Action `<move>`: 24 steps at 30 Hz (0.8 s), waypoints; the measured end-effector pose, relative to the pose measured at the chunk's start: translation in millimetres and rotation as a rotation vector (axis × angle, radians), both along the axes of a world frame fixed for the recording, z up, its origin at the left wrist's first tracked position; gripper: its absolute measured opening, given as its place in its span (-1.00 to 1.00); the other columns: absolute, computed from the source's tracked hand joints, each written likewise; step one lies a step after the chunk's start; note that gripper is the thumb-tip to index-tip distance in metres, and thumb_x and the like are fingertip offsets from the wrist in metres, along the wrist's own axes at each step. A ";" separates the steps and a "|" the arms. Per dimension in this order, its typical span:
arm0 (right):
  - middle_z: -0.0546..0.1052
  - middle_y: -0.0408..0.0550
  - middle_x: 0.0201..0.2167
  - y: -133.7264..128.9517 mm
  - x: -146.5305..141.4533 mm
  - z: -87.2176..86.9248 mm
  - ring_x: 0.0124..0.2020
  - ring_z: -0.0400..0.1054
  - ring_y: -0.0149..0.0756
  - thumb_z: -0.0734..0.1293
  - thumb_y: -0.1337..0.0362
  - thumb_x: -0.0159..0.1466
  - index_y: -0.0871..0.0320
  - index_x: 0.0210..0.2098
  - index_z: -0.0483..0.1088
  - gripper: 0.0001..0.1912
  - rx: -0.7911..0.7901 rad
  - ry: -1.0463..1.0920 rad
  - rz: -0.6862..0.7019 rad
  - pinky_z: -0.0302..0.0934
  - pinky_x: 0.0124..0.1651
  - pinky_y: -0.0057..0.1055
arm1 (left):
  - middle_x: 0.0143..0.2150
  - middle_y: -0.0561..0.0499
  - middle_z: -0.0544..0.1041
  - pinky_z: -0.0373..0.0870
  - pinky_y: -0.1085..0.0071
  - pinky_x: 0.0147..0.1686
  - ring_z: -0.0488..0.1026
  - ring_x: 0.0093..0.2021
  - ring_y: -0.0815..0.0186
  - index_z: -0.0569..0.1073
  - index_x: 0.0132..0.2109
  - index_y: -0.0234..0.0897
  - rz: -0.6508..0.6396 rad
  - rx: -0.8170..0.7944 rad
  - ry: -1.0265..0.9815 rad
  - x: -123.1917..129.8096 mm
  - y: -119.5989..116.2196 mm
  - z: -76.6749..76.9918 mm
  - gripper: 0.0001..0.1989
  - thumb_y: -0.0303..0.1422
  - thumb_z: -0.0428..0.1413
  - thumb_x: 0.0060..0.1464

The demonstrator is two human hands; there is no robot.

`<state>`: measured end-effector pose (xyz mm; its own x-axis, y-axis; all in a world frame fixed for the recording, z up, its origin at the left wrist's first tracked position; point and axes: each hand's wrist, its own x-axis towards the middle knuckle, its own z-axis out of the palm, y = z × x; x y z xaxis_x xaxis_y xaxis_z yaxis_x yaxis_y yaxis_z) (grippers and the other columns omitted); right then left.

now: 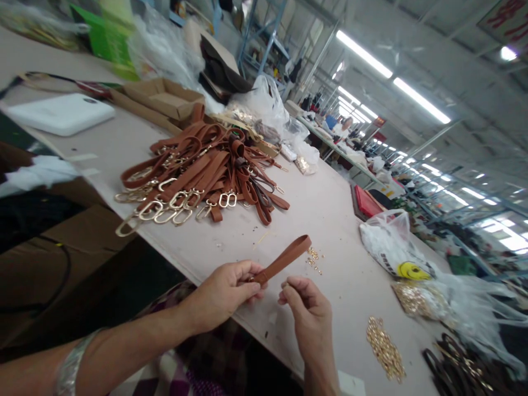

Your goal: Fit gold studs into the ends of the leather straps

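Note:
A looped brown leather strap [286,256] is pinched at its near end between the thumb and fingers of my left hand [226,291]. Its rounded end points away from me over the table. Just to the right, apart from the strap, my right hand [311,308] is closed with thumb and fingertips together; whatever they may hold is too small to make out. Small gold metal pieces [314,258] lie scattered by the strap's far end. Beyond my left hand is a heap of brown straps [206,168] with gold clasps and rings.
On the right lie a pile of gold hardware [385,349], a clear plastic bag [396,247] and dark straps [457,366]. A white flat device [61,114] and a cardboard box [163,99] stand at the back left. The table edge [165,256] runs diagonally near me.

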<state>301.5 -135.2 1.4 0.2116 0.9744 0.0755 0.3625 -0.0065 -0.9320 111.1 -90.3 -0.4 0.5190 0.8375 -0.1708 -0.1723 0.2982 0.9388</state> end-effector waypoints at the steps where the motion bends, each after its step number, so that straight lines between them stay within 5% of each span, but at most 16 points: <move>1: 0.52 -0.18 -0.46 -3.4 -12.3 0.8 -0.42 0.40 -0.37 0.36 0.17 0.22 0.11 -0.27 0.47 -0.84 -0.005 0.077 0.025 0.30 -0.25 -0.43 | -0.27 0.05 0.58 0.35 0.48 -0.27 0.48 -0.27 0.33 0.49 -0.07 -0.31 -0.012 0.031 -0.010 1.5 -1.4 0.5 -0.73 -0.39 0.13 0.04; 5: 0.52 -0.18 -0.50 -9.2 -39.3 1.9 -0.43 0.39 -0.38 0.36 0.19 0.23 0.12 -0.31 0.52 -0.85 -0.008 0.166 0.050 0.30 -0.28 -0.44 | -0.22 0.05 0.60 0.38 0.44 -0.12 0.51 -0.16 0.28 0.51 -0.05 -0.28 -0.050 0.150 -0.023 2.1 -6.0 3.2 -0.73 -0.43 0.06 0.11; 14: 0.58 -0.13 -0.35 -15.3 -38.0 0.4 -0.26 0.45 -0.29 0.37 0.23 0.20 0.11 -0.31 0.53 -0.89 -0.018 0.174 0.029 0.30 -0.12 -0.35 | -0.07 0.08 0.62 0.36 0.44 -0.01 0.52 -0.05 0.24 0.53 0.05 -0.17 -0.075 0.362 0.182 -2.9 -10.4 9.5 -0.65 -0.46 0.03 0.15; 24: 0.47 -0.23 -0.42 -31.4 -48.7 -3.2 -0.35 0.36 -0.38 0.40 0.33 0.13 0.11 -0.38 0.34 -0.87 0.063 0.288 -0.187 0.28 -0.24 -0.43 | -0.05 0.03 0.63 0.38 0.44 0.00 0.52 -0.01 0.06 0.59 -0.03 -0.05 -0.055 0.449 0.381 2.1 -18.3 -23.2 -0.70 -0.19 0.16 0.09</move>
